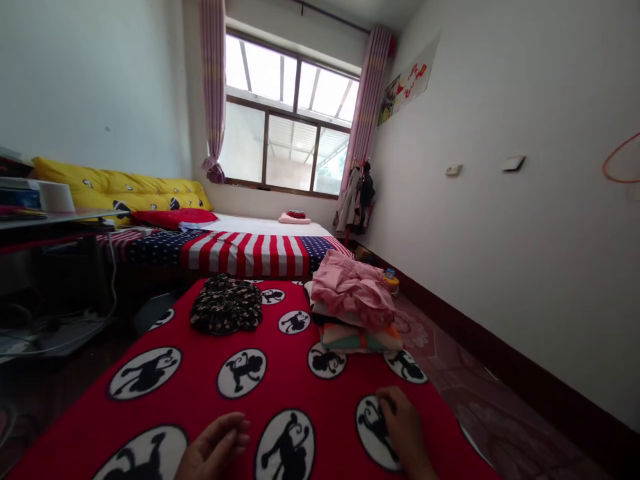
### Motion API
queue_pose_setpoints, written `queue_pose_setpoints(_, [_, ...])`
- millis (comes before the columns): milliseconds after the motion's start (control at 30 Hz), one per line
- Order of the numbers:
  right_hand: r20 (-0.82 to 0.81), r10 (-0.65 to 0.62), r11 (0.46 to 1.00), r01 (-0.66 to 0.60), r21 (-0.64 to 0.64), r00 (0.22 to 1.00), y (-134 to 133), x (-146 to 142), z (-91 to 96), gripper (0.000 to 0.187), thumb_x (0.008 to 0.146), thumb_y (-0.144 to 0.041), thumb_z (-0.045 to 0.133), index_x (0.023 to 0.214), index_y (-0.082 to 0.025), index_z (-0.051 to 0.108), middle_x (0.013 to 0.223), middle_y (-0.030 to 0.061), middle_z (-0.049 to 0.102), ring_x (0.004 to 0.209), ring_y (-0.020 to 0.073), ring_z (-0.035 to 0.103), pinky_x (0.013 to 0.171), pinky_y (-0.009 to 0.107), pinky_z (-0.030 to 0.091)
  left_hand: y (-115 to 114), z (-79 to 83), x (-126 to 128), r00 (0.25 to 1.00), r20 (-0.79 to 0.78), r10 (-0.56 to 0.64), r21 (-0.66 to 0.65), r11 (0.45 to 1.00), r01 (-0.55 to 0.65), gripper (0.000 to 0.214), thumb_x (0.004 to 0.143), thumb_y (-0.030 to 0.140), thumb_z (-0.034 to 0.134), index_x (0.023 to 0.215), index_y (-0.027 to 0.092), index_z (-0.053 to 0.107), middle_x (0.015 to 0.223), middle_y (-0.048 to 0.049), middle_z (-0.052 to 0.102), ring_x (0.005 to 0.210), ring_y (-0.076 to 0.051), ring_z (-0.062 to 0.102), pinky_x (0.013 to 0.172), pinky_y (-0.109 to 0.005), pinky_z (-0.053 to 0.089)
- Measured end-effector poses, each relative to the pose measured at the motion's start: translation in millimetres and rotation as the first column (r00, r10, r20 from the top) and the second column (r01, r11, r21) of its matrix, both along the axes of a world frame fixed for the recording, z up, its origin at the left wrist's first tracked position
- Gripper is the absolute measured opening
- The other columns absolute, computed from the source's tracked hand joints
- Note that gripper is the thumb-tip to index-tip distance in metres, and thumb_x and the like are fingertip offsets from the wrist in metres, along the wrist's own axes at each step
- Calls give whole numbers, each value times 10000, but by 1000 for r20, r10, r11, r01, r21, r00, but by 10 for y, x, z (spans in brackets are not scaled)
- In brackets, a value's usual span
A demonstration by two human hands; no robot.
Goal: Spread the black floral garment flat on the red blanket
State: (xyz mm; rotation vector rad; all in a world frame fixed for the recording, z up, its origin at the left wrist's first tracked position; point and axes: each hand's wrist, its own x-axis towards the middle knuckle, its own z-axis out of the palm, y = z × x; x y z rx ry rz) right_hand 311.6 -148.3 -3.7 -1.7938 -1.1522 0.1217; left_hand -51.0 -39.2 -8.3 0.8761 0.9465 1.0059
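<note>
Above a red blanket (200,380) printed with black monkeys in white ovals, my left hand (215,443) hovers at the bottom middle. Its fingers are loosely curved, with nothing in them. To the right, my right hand (404,427) is over one of the ovals, fingers loosely bent and holding nothing I can see. Whether either hand touches the blanket, I cannot tell. Beyond my right hand stands a stack of folded clothes (363,338), topped by a pink ruffled garment (353,283). A black floral garment (226,305) lies bunched or folded at the blanket's far left.
A second bed with a striped flag-pattern cover (245,253) stands behind, carrying a red pillow (175,217) and a yellow cushion (125,192). A cluttered desk (60,217) is on the left. A white wall (525,253) borders the tiled floor (480,400) at right.
</note>
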Motion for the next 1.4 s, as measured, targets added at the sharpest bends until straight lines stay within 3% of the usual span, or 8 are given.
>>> queue_pose_setpoints(167, [148, 1, 999, 4, -31, 989, -22, -31, 19, 203, 787, -226, 415, 777, -191, 615, 844, 69, 642, 833, 212, 612, 785, 312, 445, -134, 66, 70, 987, -159, -29, 226, 972, 65, 403, 580, 494, 755, 833, 183, 710, 828, -60, 733, 749, -250, 685, 709, -322, 558])
queue_pose_setpoints(367, [312, 15, 998, 7, -69, 950, -39, -103, 20, 213, 803, -165, 379, 782, -189, 590, 867, 68, 606, 838, 205, 587, 780, 306, 418, -275, 61, 101, 925, -377, -45, 474, 849, 235, 252, 777, 414, 559, 781, 192, 680, 681, -33, 669, 641, -206, 635, 613, -278, 492])
queue_pose_setpoints(933, [400, -19, 997, 49, -66, 916, -23, -116, 25, 215, 811, -172, 388, 754, -196, 594, 828, 53, 612, 789, 188, 592, 730, 283, 417, -319, 136, 106, 914, -404, -26, 491, 837, 241, 202, 799, 329, 517, 784, 187, 661, 673, -22, 642, 643, -191, 603, 602, -261, 449])
queue_pose_setpoints(1200, [399, 4, 989, 56, -136, 917, -53, -136, 57, 224, 834, -169, 367, 801, -183, 587, 877, 70, 608, 839, 199, 585, 764, 297, 412, -316, 115, 98, 908, -417, -19, 485, 840, 241, 197, 797, 308, 500, 800, 185, 654, 697, -27, 655, 651, -193, 618, 618, -270, 459])
queue_pose_setpoints(1300, [388, -59, 966, 150, -210, 920, 3, -168, 93, 228, 834, -159, 376, 824, -180, 603, 915, 76, 615, 847, 200, 592, 743, 295, 411, -308, 115, 110, 908, -419, -18, 482, 843, 239, 197, 798, 296, 488, 795, 182, 649, 680, -26, 647, 633, -189, 611, 607, -268, 457])
queue_pose_setpoints(1400, [338, -204, 894, 316, -318, 919, 197, -307, 138, 223, 823, -184, 420, 858, -187, 641, 935, 86, 630, 851, 224, 609, 680, 302, 411, -307, 117, 147, 915, -402, -22, 486, 842, 234, 187, 794, 275, 483, 776, 180, 643, 685, -30, 640, 616, -183, 607, 580, -261, 452])
